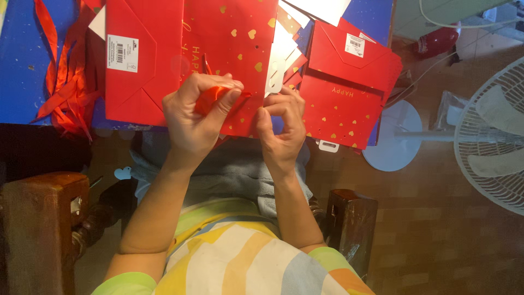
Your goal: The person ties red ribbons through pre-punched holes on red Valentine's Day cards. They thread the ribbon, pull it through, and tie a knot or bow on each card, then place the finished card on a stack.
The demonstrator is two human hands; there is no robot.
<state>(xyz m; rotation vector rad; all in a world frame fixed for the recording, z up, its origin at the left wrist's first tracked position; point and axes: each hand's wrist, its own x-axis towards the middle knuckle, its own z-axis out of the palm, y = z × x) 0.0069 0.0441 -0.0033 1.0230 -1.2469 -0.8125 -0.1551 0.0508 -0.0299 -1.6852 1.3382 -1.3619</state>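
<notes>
The left hand (196,117) has its grip closed on a short length of red ribbon (210,98), thumb and forefinger pinching the bunched strip just above the near edge of the tabletop (16,71). The right hand (281,128) sits just beside it, fingers curled with thumb and forefinger drawn narrow together at the lower edge of the flat red gift bag (234,49); whether that grip actually pinches the ribbon's end or the bag's paper cannot be told, since the fingers hide the contact.

The gift bag lies folded flat near the middle of the near edge, red with small gold hearts and gold lettering, its bottom edge reaching past the tabletop toward the person. Partly tucked under its left side lies another folded red bag (142,60) showing its plain underside and a white barcode sticker. Toward the right corner a third folded red bag (344,93), also with gold hearts and a sticker, lies tilted and overhangs the edge. A stack of more red and white flat bags (289,38) shows between them.

A loose heap of red ribbons (65,82) lies toward the left side of the blue tabletop. On the tiled floor to the right stands a white pedestal fan (491,136).
</notes>
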